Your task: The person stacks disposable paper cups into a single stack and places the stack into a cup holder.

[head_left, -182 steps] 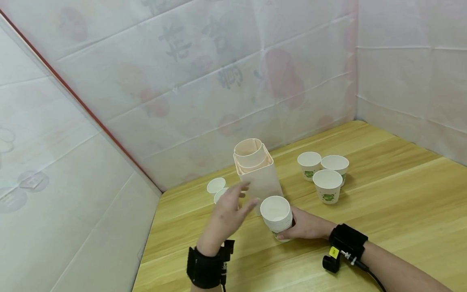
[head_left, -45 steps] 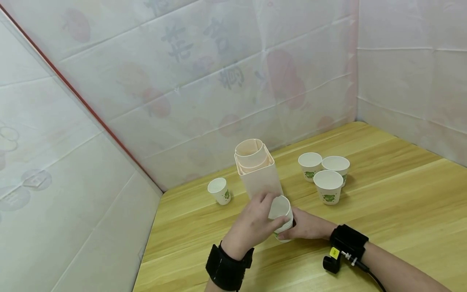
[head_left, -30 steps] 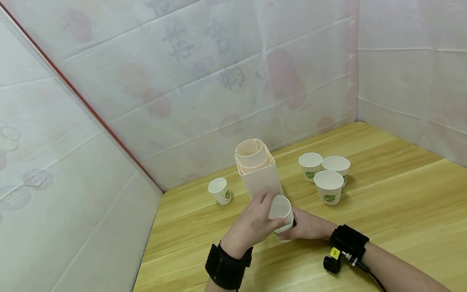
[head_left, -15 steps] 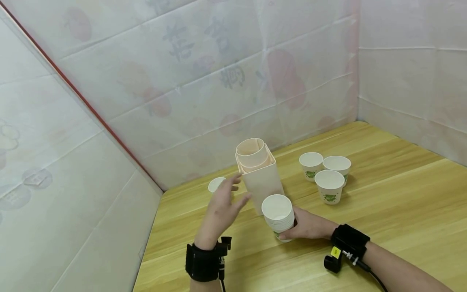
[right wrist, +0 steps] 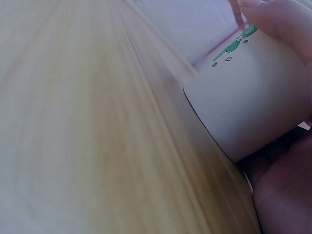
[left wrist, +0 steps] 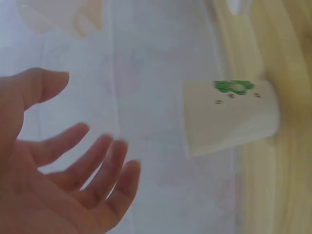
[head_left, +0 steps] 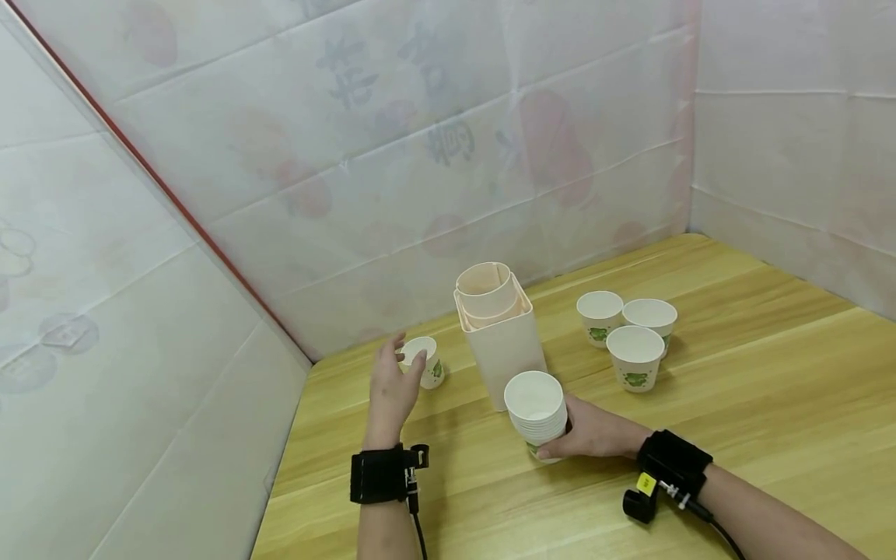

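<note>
My right hand (head_left: 598, 430) grips a stack of nested white paper cups (head_left: 537, 420) near the middle of the table. In the right wrist view, the lowest cup (right wrist: 258, 92) shows a green print, and its base is at the tabletop. My left hand (head_left: 392, 391) is raised beside a single upright paper cup (head_left: 434, 375) at the far left. Its fingers are spread and slightly bent, holding nothing. A gap separates that hand from the single cup (left wrist: 226, 119) in the left wrist view.
A tall white square container (head_left: 505, 354) with a round tube (head_left: 485, 289) inside stands just behind the stack. To the right, three paper cups (head_left: 635, 362) are grouped on the wooden table (head_left: 756, 404). Sheeted walls (head_left: 392, 210) border the table at the back and sides.
One of two cups at the left has gone from its place since the first frame. My left hand was at the stack's rim, let go and moved left. The right hand keeps its grip.
</note>
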`<action>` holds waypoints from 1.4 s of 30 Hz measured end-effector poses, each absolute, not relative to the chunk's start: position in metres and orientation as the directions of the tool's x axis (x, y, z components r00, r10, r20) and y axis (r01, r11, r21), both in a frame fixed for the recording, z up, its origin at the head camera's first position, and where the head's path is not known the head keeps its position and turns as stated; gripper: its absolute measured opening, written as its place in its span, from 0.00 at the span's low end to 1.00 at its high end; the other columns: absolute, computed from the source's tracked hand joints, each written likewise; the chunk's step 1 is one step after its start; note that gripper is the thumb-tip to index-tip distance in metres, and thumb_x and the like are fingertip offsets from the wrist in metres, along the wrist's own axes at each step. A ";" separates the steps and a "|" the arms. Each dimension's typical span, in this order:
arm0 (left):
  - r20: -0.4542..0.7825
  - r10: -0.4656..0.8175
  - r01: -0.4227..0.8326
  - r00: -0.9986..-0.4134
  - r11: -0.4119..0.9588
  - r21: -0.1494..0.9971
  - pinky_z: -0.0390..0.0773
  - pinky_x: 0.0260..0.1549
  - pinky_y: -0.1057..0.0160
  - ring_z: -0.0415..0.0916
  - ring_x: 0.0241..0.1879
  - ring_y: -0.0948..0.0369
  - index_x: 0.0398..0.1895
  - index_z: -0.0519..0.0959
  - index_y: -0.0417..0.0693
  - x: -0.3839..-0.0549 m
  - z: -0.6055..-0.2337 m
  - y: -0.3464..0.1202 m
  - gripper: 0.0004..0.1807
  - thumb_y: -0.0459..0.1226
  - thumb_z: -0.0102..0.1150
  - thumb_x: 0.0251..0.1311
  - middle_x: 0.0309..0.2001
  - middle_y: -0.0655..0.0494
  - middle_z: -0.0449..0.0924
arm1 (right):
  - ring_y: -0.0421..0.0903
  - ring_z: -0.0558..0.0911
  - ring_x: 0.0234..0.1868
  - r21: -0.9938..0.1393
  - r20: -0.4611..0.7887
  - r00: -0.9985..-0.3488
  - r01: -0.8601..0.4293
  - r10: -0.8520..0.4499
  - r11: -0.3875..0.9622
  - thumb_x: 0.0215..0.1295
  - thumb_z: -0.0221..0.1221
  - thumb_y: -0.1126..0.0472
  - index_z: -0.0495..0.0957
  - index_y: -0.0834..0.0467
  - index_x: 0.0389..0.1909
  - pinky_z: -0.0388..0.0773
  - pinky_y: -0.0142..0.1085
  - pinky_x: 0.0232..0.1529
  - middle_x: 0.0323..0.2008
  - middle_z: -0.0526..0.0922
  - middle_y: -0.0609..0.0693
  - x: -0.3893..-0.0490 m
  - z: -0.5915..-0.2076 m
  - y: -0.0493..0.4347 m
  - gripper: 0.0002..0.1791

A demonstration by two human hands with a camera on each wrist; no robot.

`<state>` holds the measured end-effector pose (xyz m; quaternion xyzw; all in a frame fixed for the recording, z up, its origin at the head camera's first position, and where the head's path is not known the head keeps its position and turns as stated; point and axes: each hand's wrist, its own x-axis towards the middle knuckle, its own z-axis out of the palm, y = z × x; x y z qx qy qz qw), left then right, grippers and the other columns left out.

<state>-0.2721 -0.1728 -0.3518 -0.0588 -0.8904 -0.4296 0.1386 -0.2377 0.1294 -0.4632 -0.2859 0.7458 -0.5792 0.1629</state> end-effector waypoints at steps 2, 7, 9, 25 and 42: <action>0.296 -0.071 0.192 -0.952 0.615 0.765 0.74 0.59 0.43 0.65 0.67 0.44 0.73 0.62 0.48 -0.278 -0.358 -0.175 0.34 0.49 0.58 0.68 0.70 0.42 0.62 | 0.50 0.70 0.65 -0.959 0.084 -0.785 -0.232 -0.613 0.165 0.59 0.70 0.57 0.55 0.53 0.72 0.61 0.53 0.66 0.65 0.70 0.51 -0.238 -0.463 0.129 0.45; 0.270 -0.165 0.127 -0.949 0.581 0.804 0.65 0.67 0.42 0.57 0.71 0.43 0.74 0.58 0.44 -0.294 -0.373 -0.178 0.40 0.49 0.61 0.65 0.72 0.38 0.56 | 0.54 0.68 0.66 -0.960 0.080 -0.793 -0.224 -0.603 0.167 0.58 0.71 0.57 0.54 0.54 0.73 0.60 0.53 0.67 0.65 0.69 0.52 -0.238 -0.462 0.128 0.46; 0.232 -0.179 0.096 -0.956 0.558 0.824 0.63 0.69 0.41 0.55 0.72 0.43 0.75 0.56 0.43 -0.299 -0.379 -0.179 0.42 0.49 0.63 0.64 0.72 0.38 0.55 | 0.55 0.68 0.67 -0.960 0.080 -0.795 -0.225 -0.601 0.169 0.58 0.71 0.57 0.54 0.54 0.73 0.60 0.54 0.67 0.65 0.69 0.52 -0.238 -0.462 0.128 0.47; 0.145 -0.197 0.030 -0.970 0.492 0.870 0.68 0.65 0.40 0.65 0.66 0.42 0.71 0.59 0.36 -0.323 -0.407 -0.177 0.42 0.46 0.66 0.61 0.66 0.36 0.64 | 0.51 0.69 0.66 -0.956 0.070 -0.798 -0.226 -0.599 0.188 0.58 0.70 0.56 0.55 0.54 0.72 0.60 0.53 0.67 0.65 0.70 0.51 -0.237 -0.462 0.129 0.46; 0.185 -0.218 0.041 -0.958 0.535 0.844 0.73 0.60 0.42 0.69 0.64 0.42 0.69 0.63 0.36 -0.318 -0.402 -0.175 0.38 0.46 0.65 0.63 0.63 0.36 0.70 | 0.43 0.72 0.64 -0.952 0.078 -0.796 -0.238 -0.601 0.193 0.59 0.70 0.56 0.55 0.53 0.72 0.60 0.53 0.67 0.64 0.71 0.51 -0.238 -0.465 0.130 0.45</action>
